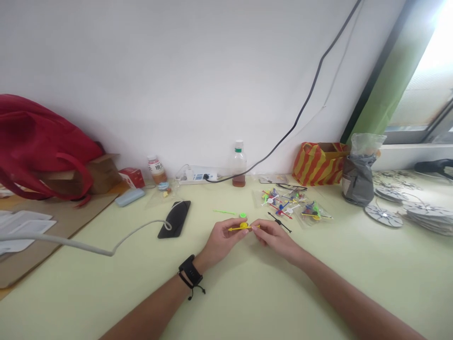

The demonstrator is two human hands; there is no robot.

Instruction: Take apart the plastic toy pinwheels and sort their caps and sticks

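Note:
Between my fingertips I hold a small yellow plastic arrow spinner (244,226), its pointed end toward the left and a round hub in the middle. My left hand (221,240) pinches it from the left side. From the right, my right hand (274,238) pinches its other end. Just beyond my hands lie a green round piece (243,215) and a thin green arrow (225,212). Near my right hand rests a black arrow spinner (279,222). Farther right, colourful arrow spinners (279,200) are heaped on and in clear plastic bags.
A black phone (175,219) with a grey cable lies to the left. Behind stand a bottle (239,165), a power strip (200,175) and a striped bag (316,165). Stacked grey discs (430,215) lie right; a red bag (42,141) sits left on cardboard.

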